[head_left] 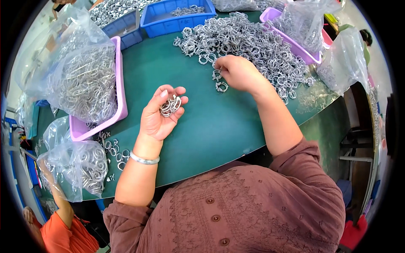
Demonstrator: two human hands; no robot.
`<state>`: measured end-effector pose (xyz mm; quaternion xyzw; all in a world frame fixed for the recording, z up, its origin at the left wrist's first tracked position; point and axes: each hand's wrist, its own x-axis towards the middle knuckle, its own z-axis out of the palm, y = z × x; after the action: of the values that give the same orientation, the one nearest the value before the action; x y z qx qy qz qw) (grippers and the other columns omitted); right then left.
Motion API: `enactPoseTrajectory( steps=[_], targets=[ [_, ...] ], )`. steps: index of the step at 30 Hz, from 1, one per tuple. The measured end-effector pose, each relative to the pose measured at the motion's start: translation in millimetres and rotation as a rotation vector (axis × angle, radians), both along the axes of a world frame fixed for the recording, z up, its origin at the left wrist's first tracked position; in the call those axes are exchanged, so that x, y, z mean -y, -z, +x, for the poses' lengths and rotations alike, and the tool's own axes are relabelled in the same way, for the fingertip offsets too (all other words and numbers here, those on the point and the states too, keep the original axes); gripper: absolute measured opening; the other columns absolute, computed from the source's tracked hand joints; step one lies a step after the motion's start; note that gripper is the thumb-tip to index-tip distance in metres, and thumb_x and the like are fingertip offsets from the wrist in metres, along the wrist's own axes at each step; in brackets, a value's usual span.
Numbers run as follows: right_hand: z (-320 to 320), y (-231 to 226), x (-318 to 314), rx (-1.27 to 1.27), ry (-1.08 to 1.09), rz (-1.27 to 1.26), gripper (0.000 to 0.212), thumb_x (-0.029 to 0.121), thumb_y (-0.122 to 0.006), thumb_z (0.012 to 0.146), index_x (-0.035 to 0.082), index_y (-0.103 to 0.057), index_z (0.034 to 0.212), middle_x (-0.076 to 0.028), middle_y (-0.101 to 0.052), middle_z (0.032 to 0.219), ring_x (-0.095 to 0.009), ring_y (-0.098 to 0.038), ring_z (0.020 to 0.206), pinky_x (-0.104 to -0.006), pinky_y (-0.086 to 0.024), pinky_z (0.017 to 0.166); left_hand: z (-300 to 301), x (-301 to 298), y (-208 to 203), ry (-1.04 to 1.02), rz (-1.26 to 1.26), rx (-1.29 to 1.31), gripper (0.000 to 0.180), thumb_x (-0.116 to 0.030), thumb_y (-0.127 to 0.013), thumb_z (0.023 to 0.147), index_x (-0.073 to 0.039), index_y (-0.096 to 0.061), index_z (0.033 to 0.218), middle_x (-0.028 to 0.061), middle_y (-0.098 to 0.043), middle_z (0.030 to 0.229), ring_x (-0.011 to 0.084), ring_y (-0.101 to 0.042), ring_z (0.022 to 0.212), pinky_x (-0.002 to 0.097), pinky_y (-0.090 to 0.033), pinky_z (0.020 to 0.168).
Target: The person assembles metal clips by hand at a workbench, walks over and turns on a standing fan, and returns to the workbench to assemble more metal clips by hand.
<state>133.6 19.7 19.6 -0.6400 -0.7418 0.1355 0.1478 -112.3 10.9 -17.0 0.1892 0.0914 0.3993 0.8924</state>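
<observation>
My left hand (160, 114) is raised palm up over the green table (211, 126), its fingers curled around a small bunch of silver metal rings (170, 106). My right hand (237, 72) reaches to the near edge of a big heap of the same metal rings (249, 42). Its fingertips pinch at loose rings (220, 82) lying on the table just left of the hand. A silver bangle sits on my left wrist.
A purple tray (120, 76) at the left holds a clear bag of rings (80, 80). Another bag of rings (80, 164) lies at the near left, with loose rings (116, 152) beside it. Blue bins (177, 17) stand at the back. A purple tray with bags (295, 29) is at the right. A person in orange (63, 232) stands lower left.
</observation>
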Motion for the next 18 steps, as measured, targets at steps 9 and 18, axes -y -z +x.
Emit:
enactPoseTrajectory(
  steps=[9, 18],
  targets=[
    [-1.7, 9.1, 1.0, 0.043, -0.119, 0.066, 0.012, 0.006, -0.058, 0.07, 0.006, -0.06, 0.081, -0.01, -0.057, 0.082, -0.027, -0.056, 0.077, -0.0345, -0.045, 0.068, 2.3, 2.1, -1.0, -0.008, 0.058, -0.056, 0.024, -0.009, -0.05, 0.084, 0.001, -0.051, 0.106, 0.0179, -0.054, 0.107, 0.0355, -0.052, 0.101, 0.0405, -0.052, 0.078],
    [-40.0, 11.8, 11.9, -0.59, -0.452, 0.342, 0.011, -0.001, -0.062, 0.068, 0.003, -0.055, 0.076, -0.008, -0.055, 0.084, -0.024, -0.055, 0.076, -0.0307, -0.046, 0.064, 9.8, 8.7, -7.9, -0.005, 0.123, -0.602, 0.027, -0.024, -0.051, 0.087, 0.0, -0.055, 0.098, 0.0126, -0.06, 0.09, 0.0266, -0.062, 0.081, 0.0317, -0.055, 0.063]
  ],
)
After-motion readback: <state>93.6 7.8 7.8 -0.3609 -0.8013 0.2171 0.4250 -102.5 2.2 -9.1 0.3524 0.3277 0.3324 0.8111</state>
